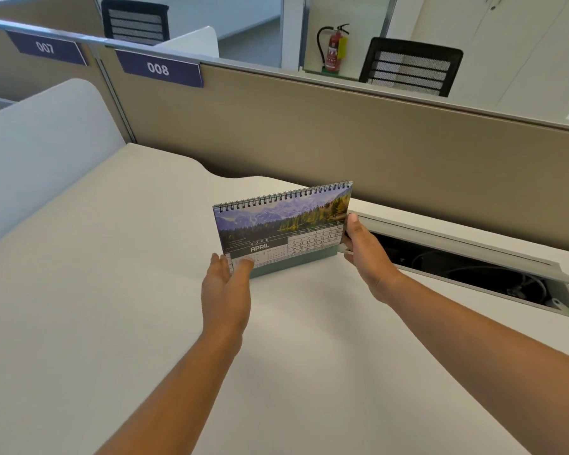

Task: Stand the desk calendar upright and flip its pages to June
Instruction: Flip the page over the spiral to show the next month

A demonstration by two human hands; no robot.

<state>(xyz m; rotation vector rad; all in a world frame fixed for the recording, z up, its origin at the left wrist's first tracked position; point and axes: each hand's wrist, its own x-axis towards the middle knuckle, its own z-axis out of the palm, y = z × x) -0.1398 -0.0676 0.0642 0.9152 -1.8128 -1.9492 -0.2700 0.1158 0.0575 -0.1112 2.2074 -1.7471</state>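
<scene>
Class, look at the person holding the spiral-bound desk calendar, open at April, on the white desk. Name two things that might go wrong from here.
1. The spiral-bound desk calendar stands close to the open cable hatch in the white desk; a push by the right hand might tip it toward that gap.
2. The left hand touches only the lower left corner, so turning two pages to June may shift the green base or crease a page.

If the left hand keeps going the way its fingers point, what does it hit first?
The left hand would meet the calendar at its lower left corner; its fingertips look already on it.
</scene>
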